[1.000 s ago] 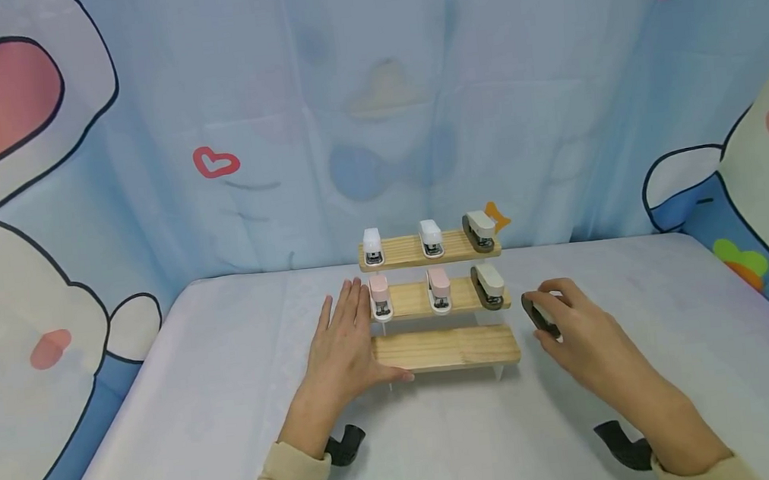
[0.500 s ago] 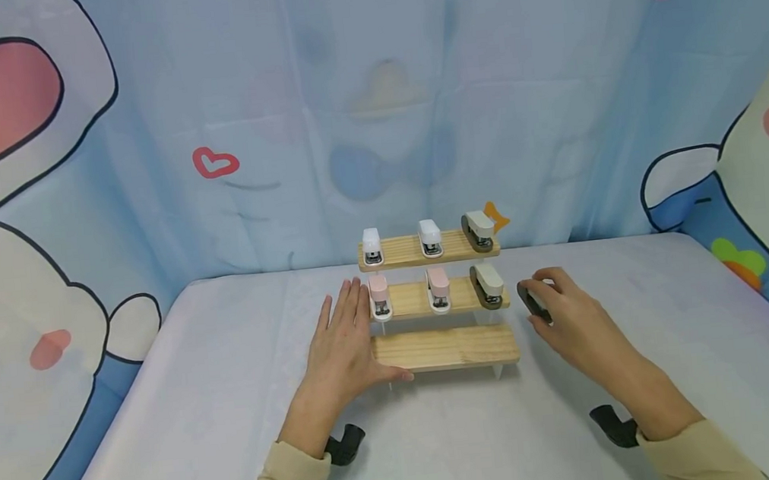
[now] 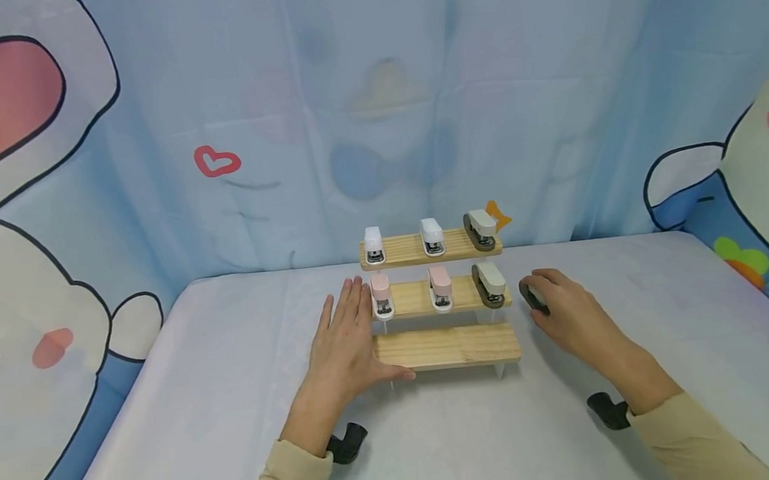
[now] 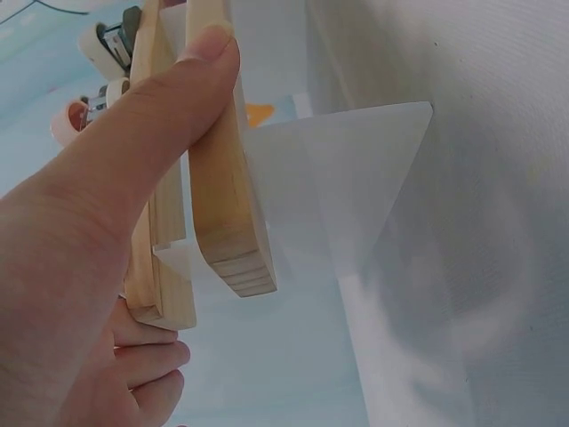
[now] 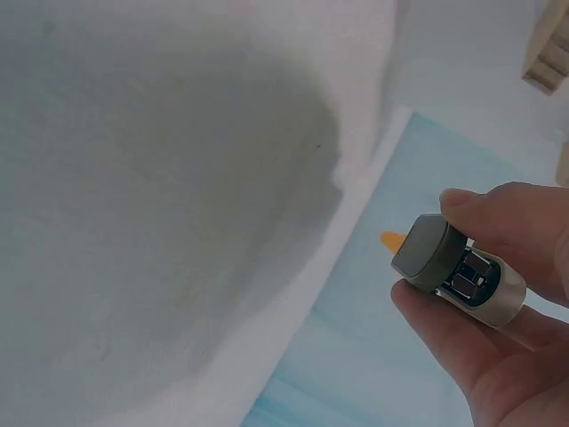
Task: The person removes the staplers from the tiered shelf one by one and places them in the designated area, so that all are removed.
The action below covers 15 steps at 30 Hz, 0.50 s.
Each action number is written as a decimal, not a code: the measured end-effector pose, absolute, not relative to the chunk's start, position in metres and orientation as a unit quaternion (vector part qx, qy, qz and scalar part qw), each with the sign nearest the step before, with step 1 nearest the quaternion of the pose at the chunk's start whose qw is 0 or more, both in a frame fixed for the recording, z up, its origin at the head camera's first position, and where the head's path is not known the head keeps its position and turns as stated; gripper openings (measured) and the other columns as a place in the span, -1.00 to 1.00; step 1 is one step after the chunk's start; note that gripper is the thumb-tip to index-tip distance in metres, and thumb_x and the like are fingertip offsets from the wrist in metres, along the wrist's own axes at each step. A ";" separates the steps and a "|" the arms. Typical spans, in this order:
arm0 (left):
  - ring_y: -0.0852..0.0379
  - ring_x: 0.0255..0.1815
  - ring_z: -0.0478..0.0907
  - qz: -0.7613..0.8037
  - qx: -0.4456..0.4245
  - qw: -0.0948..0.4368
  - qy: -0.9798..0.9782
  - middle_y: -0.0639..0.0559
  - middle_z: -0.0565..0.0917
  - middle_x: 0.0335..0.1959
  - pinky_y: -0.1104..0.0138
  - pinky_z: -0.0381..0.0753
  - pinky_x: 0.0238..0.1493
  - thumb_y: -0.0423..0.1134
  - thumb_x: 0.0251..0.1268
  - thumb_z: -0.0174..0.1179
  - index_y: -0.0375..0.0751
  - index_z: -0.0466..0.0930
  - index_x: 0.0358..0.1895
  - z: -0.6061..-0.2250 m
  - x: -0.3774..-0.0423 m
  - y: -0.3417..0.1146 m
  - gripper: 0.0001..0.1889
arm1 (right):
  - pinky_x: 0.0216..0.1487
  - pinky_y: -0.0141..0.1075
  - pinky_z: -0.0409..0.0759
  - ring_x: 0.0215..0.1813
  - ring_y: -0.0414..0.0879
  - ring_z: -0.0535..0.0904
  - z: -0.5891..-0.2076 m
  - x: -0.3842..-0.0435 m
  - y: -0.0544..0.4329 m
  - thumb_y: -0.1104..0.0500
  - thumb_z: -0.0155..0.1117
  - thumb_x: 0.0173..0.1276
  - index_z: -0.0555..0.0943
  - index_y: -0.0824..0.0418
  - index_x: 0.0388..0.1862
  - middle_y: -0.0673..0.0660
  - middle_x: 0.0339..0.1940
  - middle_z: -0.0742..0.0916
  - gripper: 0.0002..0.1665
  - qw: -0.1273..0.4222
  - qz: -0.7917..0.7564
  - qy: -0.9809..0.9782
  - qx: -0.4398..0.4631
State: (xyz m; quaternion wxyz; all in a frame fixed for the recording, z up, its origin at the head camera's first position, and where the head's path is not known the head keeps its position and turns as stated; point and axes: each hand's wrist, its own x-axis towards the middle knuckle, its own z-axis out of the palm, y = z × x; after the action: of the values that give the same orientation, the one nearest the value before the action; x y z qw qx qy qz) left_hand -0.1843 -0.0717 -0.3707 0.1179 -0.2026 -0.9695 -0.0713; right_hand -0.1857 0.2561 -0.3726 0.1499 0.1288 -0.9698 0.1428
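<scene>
A three-tier wooden display rack [image 3: 446, 349] stands on the white-covered table. My left hand [image 3: 343, 343] rests along its left end with fingers straight, the thumb lying on the front of the lowest shelf [image 4: 222, 178]. To the rack's right, my right hand [image 3: 573, 315] pinches a small stapler [image 5: 453, 271], dark grey and pale, between thumb and fingers, held over the table. White staplers [image 3: 432, 237] and a grey-and-cream one [image 3: 481, 230] sit on the top shelf. The middle shelf holds pink staplers [image 3: 441, 288] and another grey-and-cream stapler [image 3: 490, 286]. The lowest shelf bears no stapler.
Clear side supports [image 4: 347, 169] carry the shelves. Behind the table [image 3: 234, 405] hangs a light blue cartoon-print curtain [image 3: 260, 68]. A black wrist mount [image 3: 349, 443] shows by the left wrist and a second black mount [image 3: 608, 411] by the right.
My right hand, still holding the stapler, has moved slightly farther back and to the left, and its forearm has swung along. The left hand and the rack stay in place.
</scene>
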 end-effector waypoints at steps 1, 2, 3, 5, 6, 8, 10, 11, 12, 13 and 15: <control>-0.09 0.65 -0.08 -0.070 -0.202 0.118 -0.970 -0.25 0.01 0.61 0.00 -0.07 0.64 0.58 -0.44 0.40 -0.40 -0.03 0.56 -0.371 -0.184 -0.072 0.52 | 0.00 0.21 0.64 0.14 0.42 0.55 -0.373 -0.188 0.256 0.45 0.39 0.17 0.51 0.49 0.17 0.53 0.20 0.52 -0.45 0.145 0.144 -0.971 0.128; -0.09 0.65 -0.08 -0.070 -0.202 0.119 -0.969 -0.25 0.02 0.61 0.00 -0.06 0.64 0.58 -0.44 0.40 -0.40 -0.02 0.56 -0.371 -0.184 -0.072 0.52 | 0.00 0.21 0.63 0.15 0.42 0.55 -0.374 -0.189 0.256 0.45 0.38 0.18 0.50 0.49 0.17 0.53 0.20 0.52 -0.45 0.138 0.146 -0.972 0.125; -0.09 0.65 -0.08 -0.070 -0.202 0.120 -0.969 -0.25 0.02 0.61 0.00 -0.06 0.64 0.58 -0.44 0.40 -0.40 -0.02 0.56 -0.371 -0.184 -0.071 0.52 | 0.00 0.21 0.63 0.15 0.42 0.55 -0.374 -0.191 0.257 0.45 0.38 0.18 0.50 0.50 0.17 0.54 0.20 0.52 -0.45 0.132 0.147 -0.972 0.123; -0.09 0.65 -0.08 -0.070 -0.202 0.121 -0.969 -0.25 0.03 0.61 -0.01 -0.04 0.64 0.58 -0.44 0.40 -0.40 -0.01 0.55 -0.371 -0.184 -0.071 0.52 | 0.01 0.20 0.63 0.15 0.42 0.55 -0.375 -0.195 0.256 0.45 0.36 0.18 0.49 0.51 0.18 0.55 0.20 0.51 -0.45 0.120 0.147 -0.975 0.118; -0.09 0.65 -0.07 -0.071 -0.203 0.121 -0.969 -0.25 0.03 0.61 -0.01 -0.04 0.64 0.58 -0.44 0.40 -0.40 -0.01 0.55 -0.371 -0.184 -0.071 0.52 | 0.01 0.20 0.63 0.14 0.43 0.55 -0.376 -0.197 0.256 0.46 0.35 0.18 0.49 0.52 0.17 0.56 0.20 0.51 -0.45 0.115 0.146 -0.976 0.115; -0.09 0.65 -0.07 -0.074 -0.203 0.121 -0.969 -0.26 0.04 0.60 -0.01 -0.03 0.63 0.57 -0.44 0.41 -0.40 -0.01 0.55 -0.371 -0.184 -0.071 0.52 | 0.01 0.20 0.63 0.14 0.43 0.55 -0.377 -0.200 0.256 0.47 0.32 0.18 0.48 0.54 0.18 0.56 0.21 0.50 -0.45 0.101 0.147 -0.978 0.106; -0.08 0.65 -0.08 -0.074 -0.202 0.120 -0.969 -0.25 0.03 0.61 -0.01 -0.04 0.64 0.57 -0.44 0.41 -0.39 -0.02 0.56 -0.371 -0.184 -0.071 0.52 | 0.02 0.19 0.63 0.14 0.43 0.54 -0.379 -0.203 0.256 0.48 0.30 0.16 0.47 0.55 0.20 0.57 0.22 0.48 -0.43 0.089 0.148 -0.980 0.099; -0.08 0.66 -0.09 -0.073 -0.202 0.118 -0.969 -0.25 0.03 0.61 -0.01 -0.04 0.64 0.57 -0.44 0.41 -0.39 -0.03 0.56 -0.371 -0.184 -0.071 0.52 | 0.03 0.20 0.63 0.15 0.43 0.54 -0.379 -0.204 0.256 0.48 0.29 0.16 0.46 0.55 0.20 0.57 0.22 0.48 -0.42 0.083 0.150 -0.981 0.094; -0.08 0.66 -0.09 -0.073 -0.202 0.118 -0.970 -0.25 0.02 0.61 -0.01 -0.05 0.64 0.57 -0.44 0.41 -0.39 -0.04 0.56 -0.371 -0.184 -0.071 0.52 | 0.03 0.20 0.62 0.15 0.43 0.54 -0.380 -0.205 0.256 0.48 0.28 0.16 0.46 0.55 0.21 0.58 0.24 0.46 -0.42 0.077 0.152 -0.981 0.091; -0.07 0.66 -0.10 -0.074 -0.201 0.117 -0.970 -0.24 0.02 0.61 0.00 -0.05 0.64 0.57 -0.43 0.41 -0.39 -0.04 0.56 -0.371 -0.184 -0.071 0.52 | 0.03 0.21 0.62 0.16 0.43 0.53 -0.381 -0.205 0.256 0.48 0.27 0.17 0.45 0.54 0.22 0.57 0.25 0.45 -0.42 0.070 0.155 -0.982 0.087; -0.07 0.66 -0.10 -0.073 -0.201 0.117 -0.970 -0.24 0.02 0.61 0.00 -0.05 0.64 0.57 -0.43 0.40 -0.39 -0.03 0.56 -0.371 -0.184 -0.071 0.51 | 0.00 0.20 0.62 0.14 0.44 0.53 -0.382 -0.207 0.256 0.49 0.27 0.16 0.46 0.54 0.21 0.58 0.25 0.44 -0.42 0.063 0.162 -0.981 0.085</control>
State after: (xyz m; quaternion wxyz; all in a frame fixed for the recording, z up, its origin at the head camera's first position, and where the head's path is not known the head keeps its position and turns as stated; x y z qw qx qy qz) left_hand -0.1838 -0.0714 -0.3706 0.1174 -0.2012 -0.9697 -0.0735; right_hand -0.2070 0.2563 -0.3824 0.0626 0.0847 -0.9811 0.1622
